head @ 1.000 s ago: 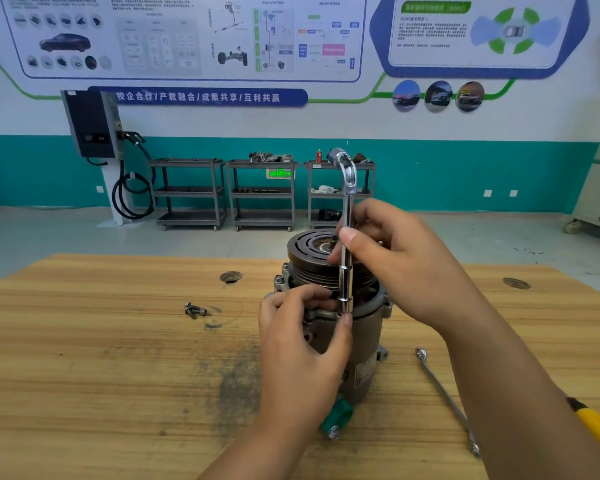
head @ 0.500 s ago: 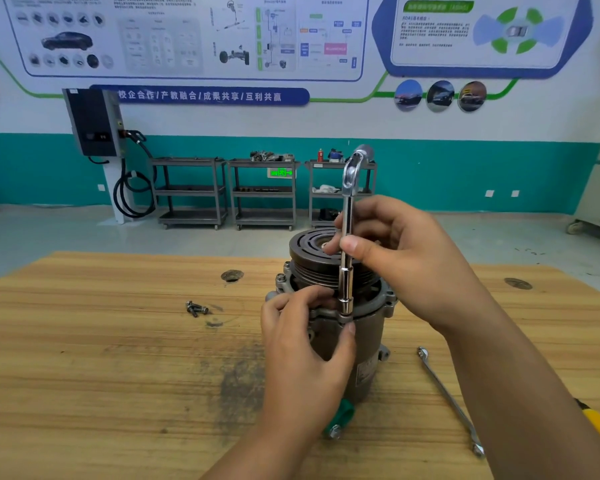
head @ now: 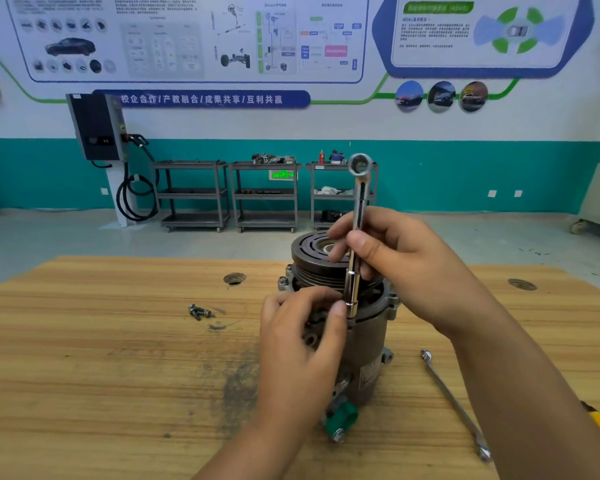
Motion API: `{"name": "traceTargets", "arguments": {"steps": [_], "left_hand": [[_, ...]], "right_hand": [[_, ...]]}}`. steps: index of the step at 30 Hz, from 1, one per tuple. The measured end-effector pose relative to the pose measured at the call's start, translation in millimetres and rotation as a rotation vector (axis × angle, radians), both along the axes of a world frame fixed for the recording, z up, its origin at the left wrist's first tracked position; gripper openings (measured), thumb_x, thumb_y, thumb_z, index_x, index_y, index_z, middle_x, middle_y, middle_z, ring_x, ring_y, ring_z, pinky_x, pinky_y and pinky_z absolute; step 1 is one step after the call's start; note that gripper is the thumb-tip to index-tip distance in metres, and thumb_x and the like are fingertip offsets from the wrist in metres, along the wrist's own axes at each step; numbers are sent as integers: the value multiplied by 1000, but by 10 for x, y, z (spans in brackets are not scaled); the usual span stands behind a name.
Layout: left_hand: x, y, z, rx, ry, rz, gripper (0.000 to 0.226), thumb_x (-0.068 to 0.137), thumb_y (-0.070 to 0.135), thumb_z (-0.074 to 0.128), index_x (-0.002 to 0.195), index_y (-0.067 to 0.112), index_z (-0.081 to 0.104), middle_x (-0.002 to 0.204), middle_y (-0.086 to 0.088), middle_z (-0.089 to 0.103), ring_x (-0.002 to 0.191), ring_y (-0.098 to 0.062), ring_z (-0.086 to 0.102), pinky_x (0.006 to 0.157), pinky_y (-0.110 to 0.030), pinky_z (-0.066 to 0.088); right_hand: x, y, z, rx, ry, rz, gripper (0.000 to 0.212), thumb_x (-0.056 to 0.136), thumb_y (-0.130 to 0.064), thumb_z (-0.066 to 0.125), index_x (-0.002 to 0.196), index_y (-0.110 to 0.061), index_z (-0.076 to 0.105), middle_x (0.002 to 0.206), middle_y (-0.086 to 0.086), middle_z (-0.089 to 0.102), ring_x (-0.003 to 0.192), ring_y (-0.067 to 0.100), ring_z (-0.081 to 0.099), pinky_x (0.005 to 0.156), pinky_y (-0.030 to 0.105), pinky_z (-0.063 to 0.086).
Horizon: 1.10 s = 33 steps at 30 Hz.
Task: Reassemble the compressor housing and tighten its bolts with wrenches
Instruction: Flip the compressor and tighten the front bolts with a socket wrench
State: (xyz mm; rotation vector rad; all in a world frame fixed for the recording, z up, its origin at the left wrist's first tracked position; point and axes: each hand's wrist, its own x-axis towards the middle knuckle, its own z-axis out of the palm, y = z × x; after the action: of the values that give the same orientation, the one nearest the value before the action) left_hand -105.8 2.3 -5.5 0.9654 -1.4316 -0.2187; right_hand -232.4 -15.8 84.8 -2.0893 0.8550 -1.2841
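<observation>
- The compressor housing (head: pixel 364 344) stands upright near the middle of the counter (head: pixel 101 375), a dull cast-metal cylinder with a dark, grooved pulley (head: pixel 312 251) on top and a green cap (head: pixel 342 415) at its foot.
- A polished wrench (head: pixel 358 206) stands vertically on the housing's upper flange, socket end down.
- Its ring end now faces the camera, where a second ago it showed edge-on. The tool has therefore spun about its own axis, and I judge a bolt is being run down by finger-turning, not yet leaned on for final tightening.
- The right hand (head: pixel 406 268) pinches the wrench's shaft between thumb and fingers, above the housing.
- The left hand (head: pixel 298 355), in front of the housing, curls thumb and fingers round the wrench's lower end to steady it.
- Left of the housing lie small loose bolts (head: pixel 199 311), probably still to be fitted.
- Right of the housing lies a slim, shiny spare wrench (head: pixel 454 403) on the wood-grain counter.
</observation>
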Motion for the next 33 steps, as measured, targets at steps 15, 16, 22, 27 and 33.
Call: {"name": "traceTargets", "arguments": {"steps": [15, 16, 22, 27, 33], "left_hand": [[-3, -23, 86, 46, 131, -52, 9, 75, 39, 72, 78, 32, 66, 83, 15, 58, 84, 1, 56, 69, -5, 39], [-3, -18, 105, 50, 143, -44, 10, 73, 38, 72, 78, 32, 66, 83, 14, 58, 84, 2, 56, 69, -5, 39], [39, -45, 506, -89, 134, -70, 18, 78, 48, 58, 91, 37, 58, 95, 11, 62, 92, 1, 57, 74, -9, 43], [-22, -188, 860, -12, 157, -337, 15, 77, 16, 75, 85, 23, 65, 81, 9, 70, 81, -4, 67, 73, -23, 55], [43, -273, 888, 50, 181, -540, 15, 69, 15, 76, 77, 19, 64, 70, 9, 67, 72, -7, 67, 62, -16, 52]], "right_hand": [[70, -20, -54, -83, -61, -169, 21, 75, -23, 74, 81, -23, 55, 63, -7, 58, 61, 13, 56, 59, 32, 49], [84, -24, -61, -97, -70, -190, 23, 73, -24, 76, 80, -22, 54, 61, -10, 55, 58, 7, 51, 56, 27, 46], [86, -48, -91, -134, -32, -234, 21, 76, -28, 71, 85, -14, 58, 70, 6, 59, 65, 20, 53, 62, 41, 49], [45, -62, -77, -130, -28, -229, 20, 78, -13, 69, 84, -32, 65, 76, -9, 67, 75, 3, 61, 66, 25, 51], [7, -56, -66, -94, -22, -171, 21, 77, -19, 71, 94, -31, 70, 87, -11, 72, 86, 2, 65, 73, 21, 53]]}}
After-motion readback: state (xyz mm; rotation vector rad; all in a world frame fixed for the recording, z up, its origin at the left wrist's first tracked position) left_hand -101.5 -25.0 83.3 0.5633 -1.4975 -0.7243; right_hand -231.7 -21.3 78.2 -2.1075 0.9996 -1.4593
